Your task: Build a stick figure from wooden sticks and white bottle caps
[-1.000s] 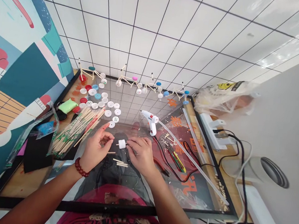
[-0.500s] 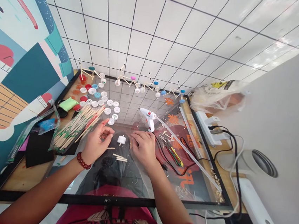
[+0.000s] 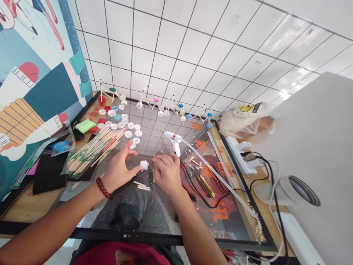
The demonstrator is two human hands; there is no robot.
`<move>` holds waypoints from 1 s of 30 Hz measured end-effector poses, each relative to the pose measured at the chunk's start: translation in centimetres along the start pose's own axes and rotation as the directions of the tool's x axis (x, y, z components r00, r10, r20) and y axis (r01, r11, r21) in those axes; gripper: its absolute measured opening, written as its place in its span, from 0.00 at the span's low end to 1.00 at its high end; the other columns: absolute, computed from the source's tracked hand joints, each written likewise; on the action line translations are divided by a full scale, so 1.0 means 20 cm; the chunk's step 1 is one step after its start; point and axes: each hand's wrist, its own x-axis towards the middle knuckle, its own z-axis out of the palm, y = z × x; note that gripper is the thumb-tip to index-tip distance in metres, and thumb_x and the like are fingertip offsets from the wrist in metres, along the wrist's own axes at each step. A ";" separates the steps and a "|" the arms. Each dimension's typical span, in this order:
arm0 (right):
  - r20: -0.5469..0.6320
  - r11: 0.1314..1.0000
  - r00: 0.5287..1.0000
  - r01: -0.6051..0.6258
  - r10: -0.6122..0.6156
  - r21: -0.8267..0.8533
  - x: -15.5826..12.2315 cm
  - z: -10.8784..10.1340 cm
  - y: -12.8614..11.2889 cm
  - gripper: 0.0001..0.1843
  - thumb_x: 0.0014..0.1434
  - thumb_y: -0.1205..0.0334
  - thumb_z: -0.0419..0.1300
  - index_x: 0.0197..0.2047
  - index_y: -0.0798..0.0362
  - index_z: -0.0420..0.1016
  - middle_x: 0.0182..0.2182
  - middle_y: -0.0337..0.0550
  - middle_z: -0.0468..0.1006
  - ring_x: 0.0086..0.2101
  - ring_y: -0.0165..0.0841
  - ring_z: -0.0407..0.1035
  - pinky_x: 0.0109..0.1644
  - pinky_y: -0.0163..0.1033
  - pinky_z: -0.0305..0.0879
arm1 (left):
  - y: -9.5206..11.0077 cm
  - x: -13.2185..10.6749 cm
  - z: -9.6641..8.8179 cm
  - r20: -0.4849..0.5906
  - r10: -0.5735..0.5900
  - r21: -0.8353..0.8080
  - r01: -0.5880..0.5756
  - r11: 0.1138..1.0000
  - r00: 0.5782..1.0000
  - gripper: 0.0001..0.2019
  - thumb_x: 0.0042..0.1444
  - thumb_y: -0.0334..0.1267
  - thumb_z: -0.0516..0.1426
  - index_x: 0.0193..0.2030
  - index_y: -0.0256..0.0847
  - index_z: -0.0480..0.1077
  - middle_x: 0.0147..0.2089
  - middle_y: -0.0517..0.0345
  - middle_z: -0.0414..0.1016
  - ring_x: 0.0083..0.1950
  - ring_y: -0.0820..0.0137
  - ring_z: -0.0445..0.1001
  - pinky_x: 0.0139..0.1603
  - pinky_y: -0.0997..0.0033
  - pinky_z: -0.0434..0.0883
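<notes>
Your left hand (image 3: 119,172) is open with the fingers (image 3: 132,165) spread, and your right hand (image 3: 166,174) is loosely curled. Neither looks like it's gripping anything. The little white plastic cap (image 3: 144,164) sits right between them on the glass table (image 3: 122,236), with a few cut sticks (image 3: 142,186) just below it and the hot glue gun (image 3: 172,139) just past your right hand.
</notes>
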 end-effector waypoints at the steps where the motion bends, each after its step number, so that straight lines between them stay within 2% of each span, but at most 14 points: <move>1: 0.017 1.000 1.000 -0.002 0.002 -0.019 0.00 0.00 0.00 0.15 0.62 0.72 0.58 0.47 0.48 0.81 0.47 0.45 0.85 0.48 0.40 0.74 0.64 0.54 0.47 | 0.01 -0.01 0.01 0.023 0.031 0.046 -0.032 0.998 0.999 0.46 0.49 0.42 0.69 0.73 0.42 0.55 0.52 0.49 0.81 0.53 0.57 0.80 0.57 0.52 0.75; 3: 0.052 0.998 0.998 -0.016 0.019 -0.061 0.00 0.01 -0.01 0.14 0.61 0.72 0.58 0.46 0.48 0.81 0.47 0.45 0.85 0.49 0.42 0.74 0.64 0.55 0.47 | 0.01 -0.02 0.04 0.080 0.085 0.098 -0.093 0.991 0.993 0.50 0.47 0.40 0.71 0.75 0.41 0.52 0.56 0.46 0.80 0.59 0.52 0.77 0.62 0.48 0.73; 5: 0.087 0.995 0.996 -0.029 0.037 -0.095 0.00 0.02 -0.01 0.13 0.62 0.71 0.58 0.44 0.48 0.82 0.47 0.46 0.85 0.49 0.43 0.73 0.63 0.57 0.47 | 0.01 -0.03 0.06 0.121 0.112 0.102 -0.125 0.987 0.986 0.48 0.49 0.37 0.69 0.75 0.40 0.52 0.58 0.44 0.80 0.61 0.50 0.76 0.62 0.47 0.72; 8: 0.105 0.994 0.994 -0.031 0.042 -0.109 0.00 0.04 -0.02 0.13 0.62 0.70 0.59 0.43 0.49 0.82 0.47 0.47 0.85 0.49 0.44 0.73 0.63 0.58 0.47 | -0.01 -0.02 0.08 0.136 0.097 0.036 -0.103 0.994 0.986 0.40 0.54 0.34 0.64 0.73 0.42 0.56 0.53 0.48 0.82 0.54 0.55 0.80 0.58 0.49 0.75; 10: 0.078 0.996 0.996 -0.035 0.042 -0.086 0.00 0.04 -0.03 0.14 0.62 0.71 0.58 0.45 0.48 0.82 0.47 0.47 0.85 0.49 0.44 0.73 0.63 0.57 0.48 | -0.02 -0.01 0.08 0.115 0.074 -0.080 -0.065 0.995 0.991 0.38 0.55 0.33 0.62 0.72 0.42 0.57 0.49 0.50 0.82 0.48 0.60 0.82 0.53 0.54 0.78; 12: 0.025 0.999 0.999 -0.041 0.042 -0.015 0.00 0.04 -0.04 0.15 0.64 0.71 0.57 0.48 0.48 0.82 0.47 0.48 0.85 0.49 0.43 0.74 0.63 0.56 0.50 | -0.01 0.00 0.06 0.087 0.026 -0.264 -0.002 0.965 0.996 0.39 0.54 0.34 0.63 0.72 0.41 0.56 0.47 0.51 0.81 0.44 0.64 0.82 0.49 0.58 0.79; 15: -0.078 0.974 0.994 -0.057 0.076 0.218 0.00 0.04 -0.07 0.15 0.69 0.66 0.54 0.51 0.47 0.81 0.45 0.46 0.86 0.48 0.41 0.76 0.61 0.53 0.57 | 0.03 0.02 0.02 0.092 -0.070 -0.521 0.108 0.847 0.993 0.41 0.51 0.35 0.66 0.70 0.40 0.55 0.47 0.51 0.81 0.44 0.66 0.82 0.49 0.61 0.80; 17: -0.108 0.891 0.984 -0.081 0.143 0.446 0.01 0.04 -0.09 0.14 0.71 0.59 0.54 0.50 0.47 0.82 0.43 0.45 0.86 0.45 0.40 0.78 0.57 0.49 0.64 | 0.05 0.02 0.01 0.089 -0.077 -0.587 0.115 0.801 0.993 0.41 0.49 0.34 0.67 0.69 0.41 0.56 0.47 0.52 0.80 0.46 0.65 0.82 0.49 0.62 0.80; 19: -0.074 0.740 0.969 -0.129 0.234 0.660 0.01 0.05 -0.10 0.15 0.69 0.52 0.57 0.49 0.48 0.82 0.43 0.45 0.86 0.43 0.39 0.79 0.52 0.45 0.70 | 0.07 0.02 0.02 0.054 -0.042 -0.586 0.065 0.808 0.998 0.41 0.49 0.32 0.67 0.69 0.42 0.57 0.47 0.53 0.79 0.47 0.65 0.82 0.47 0.64 0.80; 21: -0.007 0.586 0.951 -0.183 0.308 0.790 0.02 0.06 -0.11 0.17 0.64 0.47 0.63 0.48 0.50 0.83 0.41 0.45 0.86 0.41 0.38 0.79 0.49 0.43 0.73 | 0.08 0.00 0.03 0.013 0.005 -0.555 0.003 0.832 1.000 0.40 0.50 0.31 0.66 0.70 0.44 0.56 0.48 0.53 0.78 0.47 0.66 0.82 0.46 0.66 0.80; 23: 0.046 0.484 0.936 -0.221 0.348 0.847 0.02 0.06 -0.11 0.19 0.58 0.46 0.68 0.46 0.51 0.84 0.40 0.45 0.86 0.41 0.38 0.79 0.49 0.43 0.74 | 0.08 -0.02 0.04 -0.023 0.055 -0.523 -0.059 0.850 0.998 0.40 0.51 0.31 0.65 0.70 0.45 0.56 0.48 0.53 0.77 0.46 0.67 0.82 0.46 0.67 0.81; 25: 0.078 0.426 0.930 -0.237 0.358 0.873 0.03 0.06 -0.11 0.20 0.53 0.47 0.71 0.44 0.51 0.85 0.39 0.45 0.86 0.41 0.38 0.79 0.50 0.44 0.74 | 0.09 -0.03 0.04 -0.033 0.098 -0.508 -0.101 0.856 0.995 0.40 0.51 0.31 0.65 0.70 0.45 0.57 0.48 0.55 0.77 0.47 0.67 0.82 0.47 0.66 0.81; 30: 0.129 0.342 0.917 -0.267 0.377 0.901 0.03 0.05 -0.12 0.19 0.48 0.49 0.74 0.41 0.48 0.88 0.41 0.45 0.88 0.43 0.43 0.80 0.56 0.51 0.73 | 0.09 -0.02 0.03 -0.015 0.066 -0.546 -0.063 0.836 0.998 0.41 0.49 0.35 0.69 0.69 0.44 0.59 0.44 0.57 0.76 0.47 0.66 0.81 0.47 0.63 0.82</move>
